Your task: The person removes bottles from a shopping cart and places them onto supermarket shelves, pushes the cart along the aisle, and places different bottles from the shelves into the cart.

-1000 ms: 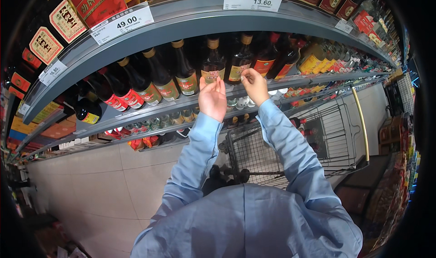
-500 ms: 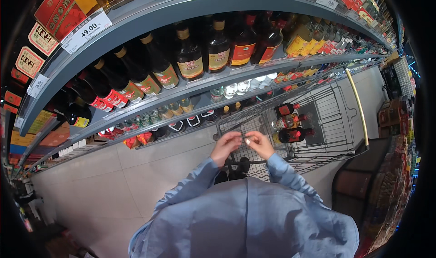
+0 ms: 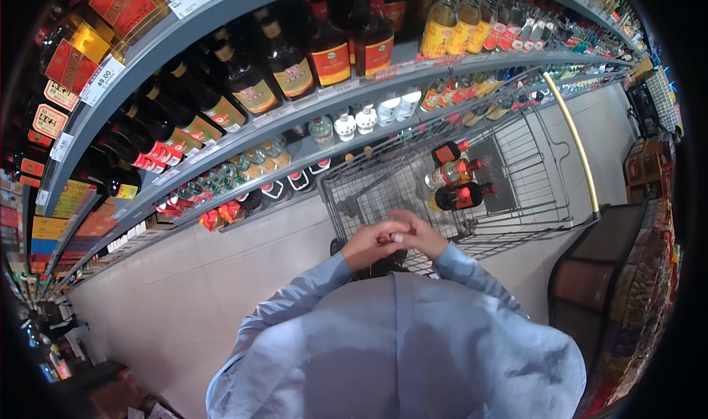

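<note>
My left hand [image 3: 368, 246] and my right hand [image 3: 420, 234] meet in front of my body, fingers curled and overlapping. Nothing shows in either hand, though some fingers are hidden behind others. Just beyond them stands a wire shopping cart [image 3: 509, 227] with a gold-coloured handle bar. Inside lie several bottles on their sides: a small dark one with a red label [image 3: 447, 152], a clear one with a red cap [image 3: 441, 175], and a dark one with a yellow label [image 3: 451, 198]. Both hands are apart from the bottles.
Curved grey shelving [image 3: 295, 113] runs along the far side, stocked with dark bottles [image 3: 251, 83], yellow-labelled clear bottles [image 3: 440, 32] and white bottles [image 3: 398, 108]. A dark-framed display stand [image 3: 594, 279] rises at the right. Pale floor tiles [image 3: 177, 293] extend at the left.
My hands have come together from slightly apart, and their fingers now overlap. The shelves and cart sit further left and higher in view.
</note>
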`<state>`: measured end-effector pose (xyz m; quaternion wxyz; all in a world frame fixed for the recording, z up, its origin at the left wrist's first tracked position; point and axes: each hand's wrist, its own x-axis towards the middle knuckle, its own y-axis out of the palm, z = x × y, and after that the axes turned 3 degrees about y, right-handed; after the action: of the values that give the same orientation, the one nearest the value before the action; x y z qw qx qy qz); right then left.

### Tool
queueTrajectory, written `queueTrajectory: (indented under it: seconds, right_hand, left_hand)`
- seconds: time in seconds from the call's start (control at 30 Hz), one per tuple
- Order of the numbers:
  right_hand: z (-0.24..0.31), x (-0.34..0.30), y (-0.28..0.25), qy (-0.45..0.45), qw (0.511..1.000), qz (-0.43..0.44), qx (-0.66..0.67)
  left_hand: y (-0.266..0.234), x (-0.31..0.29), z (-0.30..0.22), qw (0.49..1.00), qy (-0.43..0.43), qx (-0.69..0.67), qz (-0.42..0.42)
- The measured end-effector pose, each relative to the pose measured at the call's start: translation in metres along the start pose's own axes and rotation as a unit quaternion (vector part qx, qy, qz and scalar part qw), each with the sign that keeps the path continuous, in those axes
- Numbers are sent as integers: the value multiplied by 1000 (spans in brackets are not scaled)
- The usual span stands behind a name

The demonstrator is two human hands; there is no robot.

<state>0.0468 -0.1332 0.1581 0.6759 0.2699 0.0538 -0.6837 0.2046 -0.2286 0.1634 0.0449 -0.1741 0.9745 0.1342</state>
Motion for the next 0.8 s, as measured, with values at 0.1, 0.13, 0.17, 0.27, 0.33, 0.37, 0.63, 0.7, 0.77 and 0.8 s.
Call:
queueTrajectory:
  seconds: [0.1, 0.13, 0.17, 0.27, 0.33, 0.37, 0.63, 0.7, 0.77, 0.8]
  right_hand:
    - [25, -16, -12, 4, 998, 21, 51]
    - [27, -19, -19, 3, 997, 38, 67]
    - [29, -24, -24, 14, 996, 44, 80]
    - [41, -39, -36, 36, 992, 75, 94]
    - [39, -47, -44, 37, 992, 79, 89]
    - [40, -51, -47, 42, 992, 88, 86]
    - [60, -79, -57, 68, 988, 121, 62]
    - [66, -86, -55, 67, 990, 113, 51]
    - [68, -89, -52, 69, 991, 106, 42]
    - [68, -89, -50, 64, 990, 114, 44]
  left_hand:
    - [19, 10, -27, 990, 64, 125, -19]
    - [24, 13, -29, 990, 60, 126, -21]
    - [29, 17, -30, 983, 91, 159, -30]
    - [46, 23, -44, 970, 125, 203, -45]
    - [58, 26, -48, 953, 142, 262, -48]
    - [64, 28, -47, 947, 154, 277, -56]
    - [95, 33, -55, 921, 199, 321, -91]
    - [101, 31, -62, 917, 210, 328, -87]
    - [101, 29, -64, 913, 217, 335, -83]
    - [100, 27, -65, 910, 221, 340, -84]
